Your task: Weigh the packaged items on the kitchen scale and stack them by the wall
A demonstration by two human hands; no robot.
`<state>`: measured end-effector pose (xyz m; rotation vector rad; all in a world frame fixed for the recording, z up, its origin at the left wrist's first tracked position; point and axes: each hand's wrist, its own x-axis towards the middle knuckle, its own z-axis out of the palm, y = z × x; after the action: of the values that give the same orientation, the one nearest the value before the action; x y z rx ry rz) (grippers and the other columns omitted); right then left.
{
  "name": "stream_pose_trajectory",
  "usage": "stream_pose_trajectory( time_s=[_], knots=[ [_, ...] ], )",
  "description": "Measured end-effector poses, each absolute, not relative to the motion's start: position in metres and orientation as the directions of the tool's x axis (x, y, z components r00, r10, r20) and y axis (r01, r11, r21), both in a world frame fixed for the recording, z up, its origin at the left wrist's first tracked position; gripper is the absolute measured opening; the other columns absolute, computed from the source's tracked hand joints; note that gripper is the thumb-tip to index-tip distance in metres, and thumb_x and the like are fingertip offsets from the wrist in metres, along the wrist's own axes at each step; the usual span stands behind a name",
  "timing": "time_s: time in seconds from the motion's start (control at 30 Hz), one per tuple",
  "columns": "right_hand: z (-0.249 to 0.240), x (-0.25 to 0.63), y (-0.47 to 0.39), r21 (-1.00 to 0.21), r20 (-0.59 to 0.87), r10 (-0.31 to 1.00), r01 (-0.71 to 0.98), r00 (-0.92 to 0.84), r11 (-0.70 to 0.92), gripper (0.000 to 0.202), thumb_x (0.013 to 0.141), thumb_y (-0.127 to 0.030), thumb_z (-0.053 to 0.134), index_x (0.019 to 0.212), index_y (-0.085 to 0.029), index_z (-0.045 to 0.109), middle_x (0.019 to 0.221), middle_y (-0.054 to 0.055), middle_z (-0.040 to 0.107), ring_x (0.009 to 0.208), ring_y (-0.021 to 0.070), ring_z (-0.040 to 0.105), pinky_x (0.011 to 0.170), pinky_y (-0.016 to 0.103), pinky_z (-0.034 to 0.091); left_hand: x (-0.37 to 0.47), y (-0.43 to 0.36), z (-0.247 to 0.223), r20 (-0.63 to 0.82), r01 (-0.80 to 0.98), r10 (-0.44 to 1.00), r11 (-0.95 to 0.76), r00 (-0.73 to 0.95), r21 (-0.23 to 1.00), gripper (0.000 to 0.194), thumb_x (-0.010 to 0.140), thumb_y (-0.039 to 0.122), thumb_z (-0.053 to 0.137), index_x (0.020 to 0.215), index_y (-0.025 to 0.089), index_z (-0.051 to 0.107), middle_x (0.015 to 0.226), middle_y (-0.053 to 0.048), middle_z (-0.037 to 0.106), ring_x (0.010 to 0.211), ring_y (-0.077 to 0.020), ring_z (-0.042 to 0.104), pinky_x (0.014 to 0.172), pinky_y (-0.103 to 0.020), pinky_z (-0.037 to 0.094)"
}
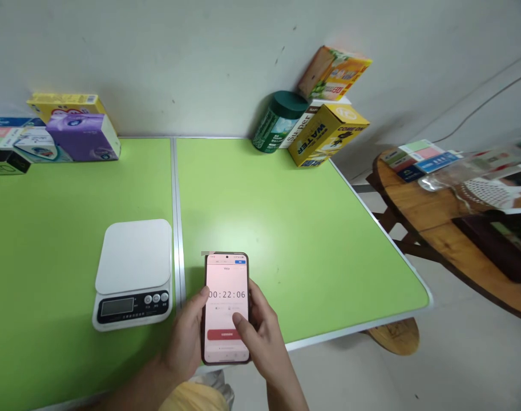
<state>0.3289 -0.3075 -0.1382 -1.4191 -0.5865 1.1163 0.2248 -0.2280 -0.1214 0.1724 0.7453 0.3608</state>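
A smartphone is held upright over the near edge of the green table, its lit screen showing a timer at 00:22:06 and a red button. My left hand closes around the phone's left side, thumb along the edge. On the other side my right hand grips it too, with the thumb over the lower part of the screen. To the left of the phone lies a white kitchen scale with a dark display and several round buttons. Its platform bears nothing.
Boxes, among them a purple box, stand at the back left. A green canister, a yellow box and an orange box are by the wall. A wooden table with packages stands right; a stool is below.
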Motion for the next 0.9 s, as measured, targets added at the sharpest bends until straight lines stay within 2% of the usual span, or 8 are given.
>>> stream_pose_trajectory(
  time_s=[0.67,0.9],
  knots=[
    [-0.1385,0.3269,-0.3073,-0.95,-0.285,0.864,-0.242,0.414,-0.197,0.05,0.084,-0.028,0.058,0.131,-0.023,0.04,0.124,0.01,0.057,0.11,0.0244,0.056,0.091,0.037,0.047,0.2242,-0.2296,-0.1199,-0.662,-0.247,0.379,0.925,0.647,0.288,0.039,0.084,0.035,0.051,0.113,0.012,0.063,0.098,-0.01,0.072,0.099,-0.0279,0.063,0.096,-0.04,0.039],
    [-0.1373,0.326,-0.3051,-0.946,-0.304,0.853,-0.239,0.425,-0.218,0.051,0.083,-0.025,0.059,0.13,-0.023,0.042,0.123,0.011,0.058,0.107,0.0243,0.058,0.09,0.037,0.048,0.2243,-0.2304,-0.1194,-0.668,-0.264,0.381,0.924,0.639,0.275,0.036,0.084,0.034,0.052,0.11,0.012,0.065,0.097,-0.01,0.072,0.099,-0.0279,0.063,0.096,-0.04,0.038]
  ],
)
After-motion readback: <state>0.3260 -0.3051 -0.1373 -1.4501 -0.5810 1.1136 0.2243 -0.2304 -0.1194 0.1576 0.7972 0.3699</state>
